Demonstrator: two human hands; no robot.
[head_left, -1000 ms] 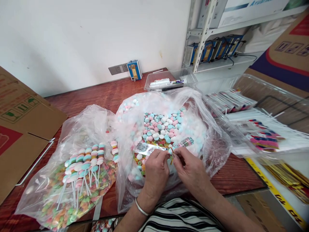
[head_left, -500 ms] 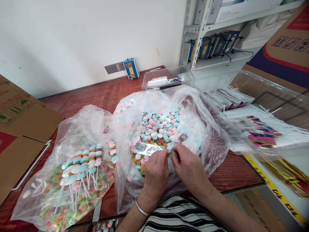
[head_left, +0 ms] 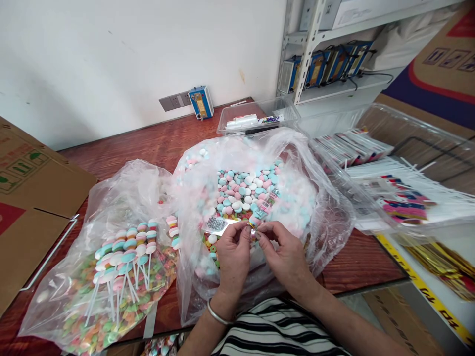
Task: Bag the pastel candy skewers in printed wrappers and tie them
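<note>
Above the big bag of candies, my left hand and my right hand meet at the fingertips. Both pinch a narrow printed plastic wrapper, whose free end slants up and to the right. What sits right between the fingertips is small, partly yellow and mostly hidden. Another printed strip with a code on it shows to the left of my left hand; I cannot tell whether it joins the wrapper. Pink, white and blue round candies fill the open clear bag, with coloured ring candies below them.
Candy skewers on white sticks lie on a bag of ring candies at left. Clear bins with packed sticks stand at right, a small clear tray behind. Cardboard boxes flank the table. A blue device stands against the wall.
My fingertips have come together, and my left hand has turned its pinch upward. The slanting wrapper end has moved up and left; the coded strip at left now shows less of its length.
</note>
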